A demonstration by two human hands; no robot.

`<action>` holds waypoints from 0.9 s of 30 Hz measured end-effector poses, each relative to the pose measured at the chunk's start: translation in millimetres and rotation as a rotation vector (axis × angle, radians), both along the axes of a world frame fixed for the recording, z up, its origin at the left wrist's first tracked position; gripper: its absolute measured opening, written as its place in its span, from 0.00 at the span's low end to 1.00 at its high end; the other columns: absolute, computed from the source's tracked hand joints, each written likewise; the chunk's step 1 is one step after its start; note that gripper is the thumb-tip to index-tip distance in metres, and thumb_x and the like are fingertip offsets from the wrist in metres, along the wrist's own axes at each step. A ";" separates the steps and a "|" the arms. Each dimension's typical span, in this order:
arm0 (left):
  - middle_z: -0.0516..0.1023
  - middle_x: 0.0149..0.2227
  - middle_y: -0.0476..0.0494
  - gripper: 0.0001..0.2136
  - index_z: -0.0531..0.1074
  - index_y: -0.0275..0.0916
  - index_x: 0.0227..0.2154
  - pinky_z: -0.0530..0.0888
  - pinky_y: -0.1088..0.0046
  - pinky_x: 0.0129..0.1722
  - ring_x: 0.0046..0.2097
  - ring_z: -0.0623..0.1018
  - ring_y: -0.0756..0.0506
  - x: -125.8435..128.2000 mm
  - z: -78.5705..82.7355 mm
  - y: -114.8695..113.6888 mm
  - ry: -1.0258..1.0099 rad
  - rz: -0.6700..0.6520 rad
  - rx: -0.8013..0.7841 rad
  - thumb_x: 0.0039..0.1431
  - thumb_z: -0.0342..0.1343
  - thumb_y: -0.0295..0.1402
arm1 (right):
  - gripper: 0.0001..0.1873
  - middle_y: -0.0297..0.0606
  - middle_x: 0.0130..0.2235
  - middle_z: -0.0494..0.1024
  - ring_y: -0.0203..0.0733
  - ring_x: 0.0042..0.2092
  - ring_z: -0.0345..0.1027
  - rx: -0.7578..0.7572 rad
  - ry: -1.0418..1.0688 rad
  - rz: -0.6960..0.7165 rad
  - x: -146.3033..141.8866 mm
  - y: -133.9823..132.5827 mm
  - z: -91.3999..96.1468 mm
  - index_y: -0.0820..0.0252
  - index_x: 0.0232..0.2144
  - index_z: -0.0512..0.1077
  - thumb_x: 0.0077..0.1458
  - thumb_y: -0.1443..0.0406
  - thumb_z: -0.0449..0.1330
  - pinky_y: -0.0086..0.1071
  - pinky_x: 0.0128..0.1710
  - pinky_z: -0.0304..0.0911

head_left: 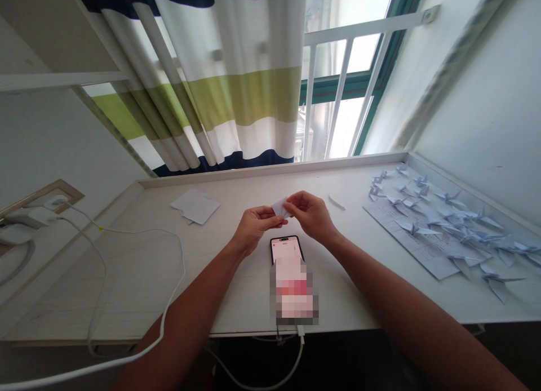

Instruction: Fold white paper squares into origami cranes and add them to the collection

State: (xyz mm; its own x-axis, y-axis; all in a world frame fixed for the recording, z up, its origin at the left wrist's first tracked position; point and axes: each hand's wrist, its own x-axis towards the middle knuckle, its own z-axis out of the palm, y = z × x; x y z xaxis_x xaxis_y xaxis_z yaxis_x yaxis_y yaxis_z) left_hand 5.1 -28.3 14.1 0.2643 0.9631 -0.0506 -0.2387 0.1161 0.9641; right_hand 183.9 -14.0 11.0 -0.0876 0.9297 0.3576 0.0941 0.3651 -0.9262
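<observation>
White paper scrap (pixel 279 207), small and angular, held at centre view just above the surface (pixel 127 284). Left hand (pixel 256 227) and right hand (pixel 310 213) face each other, palms turned inward. The fingers (pixel 291 199) of both hands are closed in a pinch, gripping the scrap from opposite sides, with its edges showing between them. Any folds in the scrap are too small to tell.

Below the hands, a smartphone (pixel 286 250) lies flat on the surface, its screen lit and its lower part pixelated. A white charging cable (pixel 182 256) crosses the surface from a charger plug (pixel 29 216) at the left wall, loops past the left forearm and drops over the near edge; a second length runs from the lower end of the phone and hangs below that edge.

To the left of the hands lie loose white paper sheets (pixel 195 206), overlapping. Right of the hands, near them, rests a narrow paper strip (pixel 337 203). Further right, many folded paper cranes (pixel 448 222) sit on and around a printed sheet (pixel 406 233). Beyond the surface hangs a navy, white and green striped curtain (pixel 236 98), beside a window with a white railing (pixel 350 36).
</observation>
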 end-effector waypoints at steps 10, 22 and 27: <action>0.85 0.33 0.38 0.18 0.82 0.33 0.35 0.77 0.66 0.43 0.37 0.84 0.42 -0.2 0.5 0.9 -0.020 0.071 -0.003 0.42 0.76 0.36 | 0.21 0.40 0.36 0.81 0.44 0.38 0.75 -0.076 0.065 0.111 -0.8 -3.3 8.1 0.60 0.38 0.76 0.51 0.50 0.70 0.39 0.41 0.72; 0.85 0.34 0.38 0.17 0.81 0.33 0.36 0.77 0.64 0.45 0.40 0.84 0.41 1.7 -0.3 -1.5 -0.006 0.049 0.050 0.44 0.75 0.36 | 0.21 0.40 0.32 0.81 0.42 0.34 0.74 -0.157 0.082 0.124 0.0 -0.4 3.0 0.62 0.31 0.79 0.50 0.48 0.69 0.37 0.38 0.70; 0.85 0.35 0.39 0.18 0.81 0.34 0.37 0.77 0.64 0.44 0.40 0.84 0.41 1.1 -0.4 -1.7 0.009 0.033 0.052 0.43 0.75 0.36 | 0.21 0.39 0.30 0.80 0.41 0.33 0.72 -0.149 0.061 0.095 -0.3 -0.7 3.7 0.62 0.29 0.78 0.48 0.49 0.70 0.35 0.36 0.68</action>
State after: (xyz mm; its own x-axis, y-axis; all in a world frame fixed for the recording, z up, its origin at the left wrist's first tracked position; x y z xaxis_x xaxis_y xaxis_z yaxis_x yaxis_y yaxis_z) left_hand 6.3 -30.1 13.8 0.2322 0.9727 -0.0020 -0.2332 0.0577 0.9707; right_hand 183.6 -14.7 14.7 -0.1601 0.9613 0.2241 0.0079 0.2283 -0.9736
